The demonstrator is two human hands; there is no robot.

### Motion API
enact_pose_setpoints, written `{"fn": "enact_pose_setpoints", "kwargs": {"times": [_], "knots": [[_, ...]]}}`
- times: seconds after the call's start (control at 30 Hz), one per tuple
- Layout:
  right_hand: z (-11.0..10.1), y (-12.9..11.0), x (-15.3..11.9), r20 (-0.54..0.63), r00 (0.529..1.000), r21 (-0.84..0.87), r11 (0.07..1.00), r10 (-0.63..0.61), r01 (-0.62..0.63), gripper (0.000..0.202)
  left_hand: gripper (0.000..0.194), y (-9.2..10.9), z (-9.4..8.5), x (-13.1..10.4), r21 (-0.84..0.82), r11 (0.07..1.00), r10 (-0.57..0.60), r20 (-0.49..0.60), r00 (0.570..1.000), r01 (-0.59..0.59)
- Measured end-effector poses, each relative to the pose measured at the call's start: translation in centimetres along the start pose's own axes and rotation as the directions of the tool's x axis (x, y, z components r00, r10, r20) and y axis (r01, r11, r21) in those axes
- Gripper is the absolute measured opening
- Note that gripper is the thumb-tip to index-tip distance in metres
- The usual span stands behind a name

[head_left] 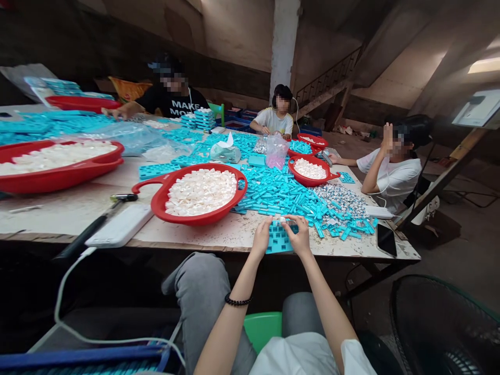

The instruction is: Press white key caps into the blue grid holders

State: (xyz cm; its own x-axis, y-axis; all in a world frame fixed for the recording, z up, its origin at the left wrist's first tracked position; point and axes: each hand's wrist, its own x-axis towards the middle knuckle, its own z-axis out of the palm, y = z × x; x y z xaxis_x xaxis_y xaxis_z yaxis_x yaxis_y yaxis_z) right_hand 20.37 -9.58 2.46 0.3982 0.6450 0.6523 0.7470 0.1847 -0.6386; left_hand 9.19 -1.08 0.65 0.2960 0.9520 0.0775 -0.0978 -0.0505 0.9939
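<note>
At the table's near edge, both my hands are around a blue plastic panel (pixel 277 242) with rows of square holes. My left hand (pixel 261 238) grips its left side, thumb along the edge. My right hand (pixel 300 237) is at the right side, its thumb and forefinger closed on a small white piece (pixel 283 221) at the panel's far edge. Just beyond lies a heap of blue plastic parts (pixel 273 190). To the left stands a red basin (pixel 191 217) filled with small white pieces (pixel 201 192).
A hammer (pixel 91 229), a white power bank (pixel 119 226) with a cable, and another red basin (pixel 70 177) lie leftward. Small metallic-looking parts (pixel 339 200) and a phone (pixel 386 240) are at right. Several co-workers sit around the table; a fan (pixel 441 323) stands at lower right.
</note>
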Motion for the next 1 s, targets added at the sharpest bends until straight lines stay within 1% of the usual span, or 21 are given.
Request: {"fn": "enact_pose_setpoints", "kwargs": {"times": [0.07,0.2,0.3,0.43,0.53,0.63,0.7,0.87,1.0], "knots": [[-0.06,-0.08,0.07,0.006,1.000,0.005,1.000,-0.009,0.009,0.020,0.037,-0.13,0.01,0.11,0.011,1.000,-0.023,-0.025,0.999,0.023],[-0.03,-0.27,0.12,0.037,0.995,-0.038,0.995,-0.089,0.091,0.018,0.034,-0.19,0.04,0.19,-0.009,1.000,-0.028,-0.033,0.999,0.028],[0.12,-0.25,0.07,0.050,0.992,-0.080,0.990,-0.113,0.116,0.016,0.036,-0.03,0.06,0.14,-0.034,0.999,0.011,0.003,1.000,-0.010],[0.23,-0.05,-0.01,0.054,0.993,-0.101,0.989,-0.106,0.111,0.016,0.044,0.27,0.01,-0.16,-0.047,0.997,0.058,0.083,0.995,-0.054],[0.23,0.15,-0.07,0.051,0.992,-0.108,0.987,-0.114,0.119,0.016,0.044,0.50,-0.02,-0.44,-0.050,0.997,0.058,0.118,0.991,-0.052],[0.28,0.35,-0.11,0.051,0.993,-0.117,0.986,-0.111,0.116,0.013,0.045,0.66,0.01,-0.60,-0.074,0.995,0.084,0.149,0.985,-0.073],[0.33,0.44,-0.11,0.055,0.993,-0.117,0.987,-0.102,0.108,0.012,0.045,0.69,0.03,-0.62,-0.073,0.993,0.099,0.149,0.984,-0.089],[0.38,0.40,-0.05,0.081,0.994,-0.136,0.987,-0.074,0.085,0.016,0.044,0.56,-0.06,-0.47,0.019,0.993,0.117,0.091,0.989,-0.119],[0.36,0.38,-0.10,0.089,0.994,-0.133,0.989,-0.056,0.068,0.017,0.040,0.58,-0.18,-0.41,0.020,0.992,0.120,0.111,0.987,-0.123]]}}
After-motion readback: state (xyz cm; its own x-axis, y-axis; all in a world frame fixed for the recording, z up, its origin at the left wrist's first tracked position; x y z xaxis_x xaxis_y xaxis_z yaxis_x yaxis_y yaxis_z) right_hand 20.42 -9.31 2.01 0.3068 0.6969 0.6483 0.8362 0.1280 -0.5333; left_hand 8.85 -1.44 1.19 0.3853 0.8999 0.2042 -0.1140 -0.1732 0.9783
